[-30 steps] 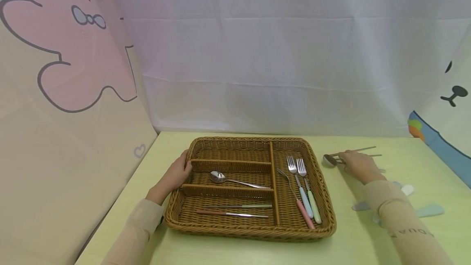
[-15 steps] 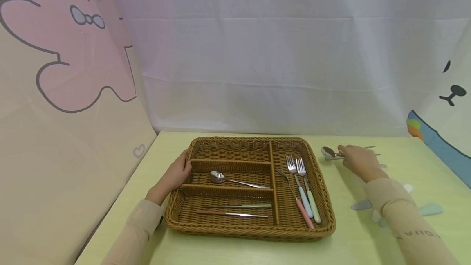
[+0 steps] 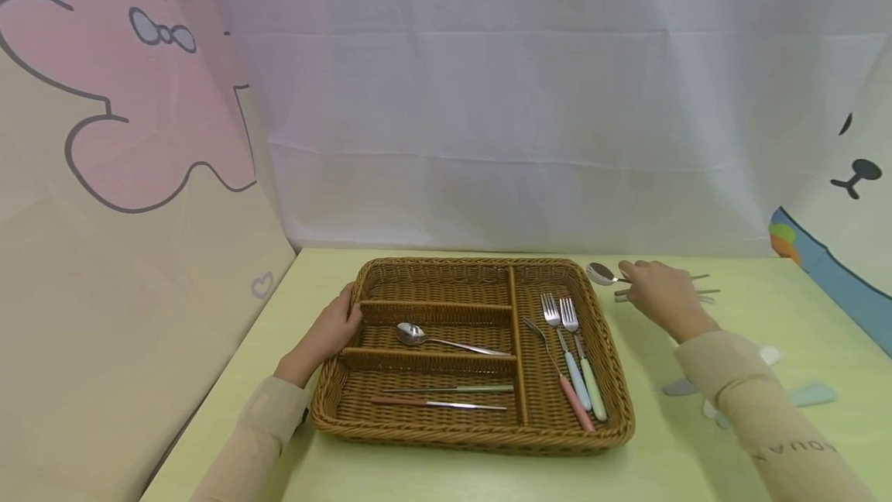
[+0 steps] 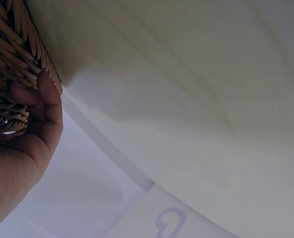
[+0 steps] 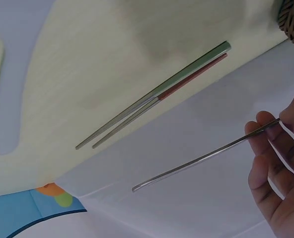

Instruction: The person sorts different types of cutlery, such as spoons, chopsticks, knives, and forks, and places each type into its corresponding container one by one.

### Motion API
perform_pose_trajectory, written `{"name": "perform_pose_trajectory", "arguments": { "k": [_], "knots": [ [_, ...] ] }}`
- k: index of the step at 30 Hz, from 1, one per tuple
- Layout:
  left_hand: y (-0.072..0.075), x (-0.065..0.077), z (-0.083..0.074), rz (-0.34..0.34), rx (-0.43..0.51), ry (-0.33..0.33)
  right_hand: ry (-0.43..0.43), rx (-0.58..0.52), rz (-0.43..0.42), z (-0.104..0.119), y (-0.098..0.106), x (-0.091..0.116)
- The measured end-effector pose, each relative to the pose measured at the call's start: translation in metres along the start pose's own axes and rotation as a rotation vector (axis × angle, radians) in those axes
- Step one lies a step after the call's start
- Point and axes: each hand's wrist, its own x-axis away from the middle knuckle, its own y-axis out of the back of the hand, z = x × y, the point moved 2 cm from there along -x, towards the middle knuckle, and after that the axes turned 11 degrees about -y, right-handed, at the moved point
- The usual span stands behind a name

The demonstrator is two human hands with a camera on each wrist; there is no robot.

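A brown wicker basket with compartments (image 3: 418, 437) stands on the table. My left hand (image 3: 333, 329) grips its left rim; in the left wrist view the fingers (image 4: 50, 106) curl over the wicker. To the right of the basket, my right hand (image 3: 665, 299) pinches a metal spoon (image 3: 601, 275), its bowl pointing left near the basket's far right corner. The right wrist view shows the spoon's handle (image 5: 196, 161) raised off the table. Beneath that hand lie a green chopstick (image 5: 186, 72) and a red chopstick (image 5: 192, 77).
Inside the basket are a spoon (image 3: 411, 334) in the middle compartment, a green chopstick (image 3: 484, 389) and a red one (image 3: 397, 401) in front, and several forks (image 3: 571, 316) at right. A grey utensil (image 3: 679, 386) and a mint-green handle (image 3: 814, 394) lie under the right forearm.
My right hand has lifted the spoon off the table and moved left and away from me, toward the basket. The left hand keeps its grip on the rim.
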Motion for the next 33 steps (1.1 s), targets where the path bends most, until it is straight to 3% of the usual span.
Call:
{"name": "perform_pose_trajectory", "arguments": {
  "k": [12, 22, 33],
  "knots": [
    [0.0, 0.0, 0.0, 0.0, -0.002, 0.002, 0.104, 0.024, -0.134, 0.038, 0.006, -0.004],
    [0.0, 0.0, 0.0, 0.002, 0.003, 0.004, 0.153, 0.053, -0.142, 0.062, 0.002, -0.008],
    [0.0, 0.0, 0.0, -0.001, 0.007, -0.003, 0.264, 0.043, -0.216, 0.093, 0.001, -0.009]
  ]
}}
